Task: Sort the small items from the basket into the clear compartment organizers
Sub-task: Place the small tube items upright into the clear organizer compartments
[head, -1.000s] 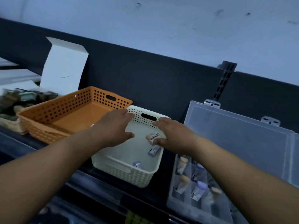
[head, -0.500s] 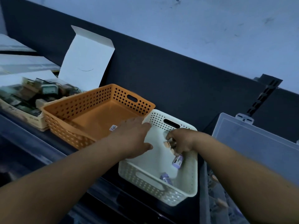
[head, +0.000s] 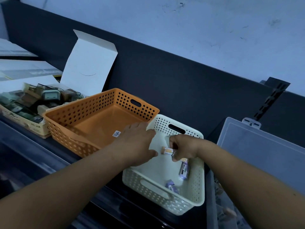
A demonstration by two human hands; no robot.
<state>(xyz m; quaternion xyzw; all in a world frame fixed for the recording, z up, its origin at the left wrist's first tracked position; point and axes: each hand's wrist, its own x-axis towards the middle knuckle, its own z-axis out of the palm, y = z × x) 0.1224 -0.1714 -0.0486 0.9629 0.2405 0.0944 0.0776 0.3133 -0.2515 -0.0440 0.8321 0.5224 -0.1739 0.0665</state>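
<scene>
– Orange-capped tube [head: 167, 150]: where is it placed in the head view?
– It is seen inside the white basket [head: 197, 187], toward the far right corner, lying roughly level with its capped end pointed at the basket's left rim. Whether it is lifted clear of the floor cannot be told.
– How is it expected to handle?
– It is judged light, stiff and smooth, so a slip is possible. Being short, it is best taken across the barrel near the middle, not by the cap.
– And the fingers?
– The right hand [head: 185, 148] is curled, and the tube's right end is pinched between thumb and fingertips. The left hand [head: 136, 143] is laid over the basket's left rim, fingers straight and close together, thumb spread; nothing is held by it.
– What else is to be sorted?
– Two purple tubes [head: 184, 170] are seen, one along the right wall and one near the front edge. The clear organizer [head: 264, 156] is stood open just right of the basket on the worktop, and an orange basket [head: 99, 119] is set just beside its left.
</scene>
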